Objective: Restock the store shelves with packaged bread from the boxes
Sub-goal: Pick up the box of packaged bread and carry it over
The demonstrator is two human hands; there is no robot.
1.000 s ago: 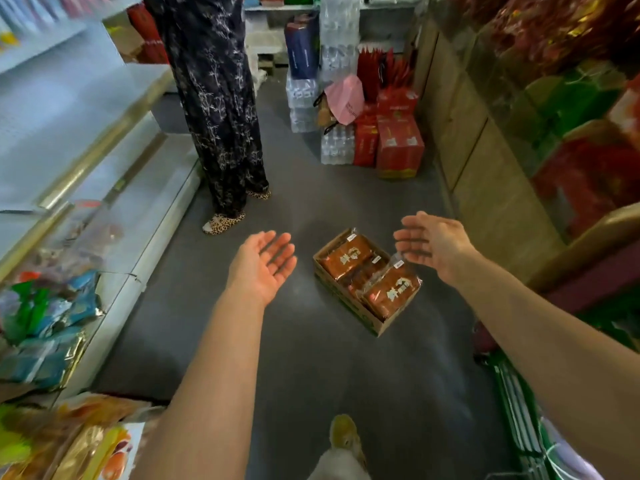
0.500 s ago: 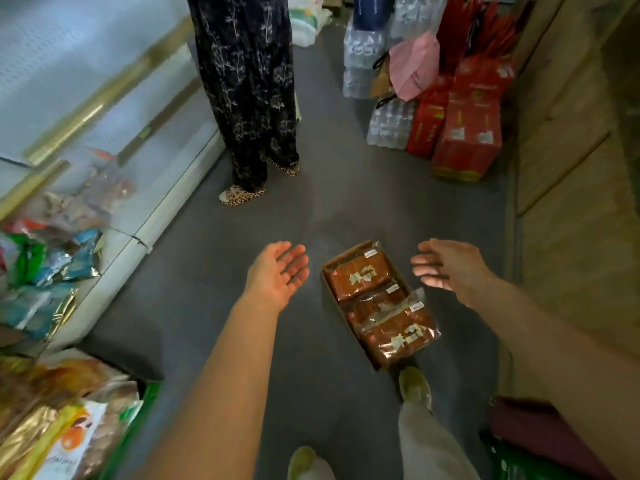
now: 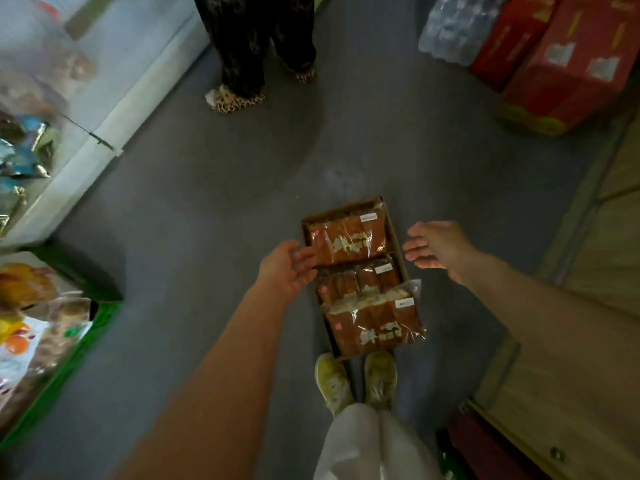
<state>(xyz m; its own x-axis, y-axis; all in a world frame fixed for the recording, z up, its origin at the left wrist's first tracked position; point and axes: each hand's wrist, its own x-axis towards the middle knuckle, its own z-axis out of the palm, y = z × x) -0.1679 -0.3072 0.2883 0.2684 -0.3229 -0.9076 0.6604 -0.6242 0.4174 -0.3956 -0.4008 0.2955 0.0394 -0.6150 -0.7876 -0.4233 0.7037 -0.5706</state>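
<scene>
Both hands have dropped to flank the box [image 3: 396, 233] of bread; fingers spread, holding nothing.
I would grip left hand [image 3: 284, 266] and right hand [image 3: 437, 245] under opposite walls and lift level.

We stand in a narrow aisle on a dull grey floor [image 3: 194, 216], dimly lit. Well to the left of our hands runs a white shelf unit [image 3: 114, 109] with blurred snack packets. Far ahead and right sit red cartons [image 3: 568, 74] beside shrink-wrapped water bottles [image 3: 453, 29]. To the right rises a wooden panelled wall [image 3: 588, 341]. Straight ahead, another person's patterned trousers [image 3: 256, 36].
</scene>
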